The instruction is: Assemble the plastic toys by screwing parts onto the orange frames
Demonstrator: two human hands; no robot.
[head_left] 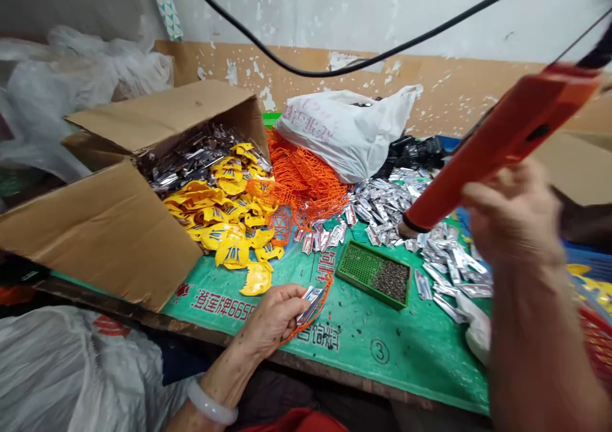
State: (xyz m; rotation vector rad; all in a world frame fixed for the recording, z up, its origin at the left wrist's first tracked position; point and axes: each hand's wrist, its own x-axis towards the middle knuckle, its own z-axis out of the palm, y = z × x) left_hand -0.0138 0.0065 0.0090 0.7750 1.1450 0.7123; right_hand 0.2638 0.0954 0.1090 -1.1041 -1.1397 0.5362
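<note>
My left hand (282, 317) is closed, pinching a small silver plastic part (313, 304) together with a thin orange plastic frame (327, 287) above the table's front edge. Raised at the right, my right hand (514, 218) is wrapped round a red electric screwdriver (497, 139), whose dark tip slants down to the left over a pile of silver parts (382, 199). Between the hands, a green tray (351, 279) with a grid floor has small dark screws (392, 280) gathered in its right half. Yellow printed plastic pieces (234, 247) lie beyond my left hand.
An open cardboard box (105, 234) on the left spills dark shiny parts and yellow pieces. Orange frames (306, 177) are heaped at the back beside a white plastic bag (335, 132). A black cable (306, 72) hangs across the top. Blue and red baskets (590, 260) stand at the right.
</note>
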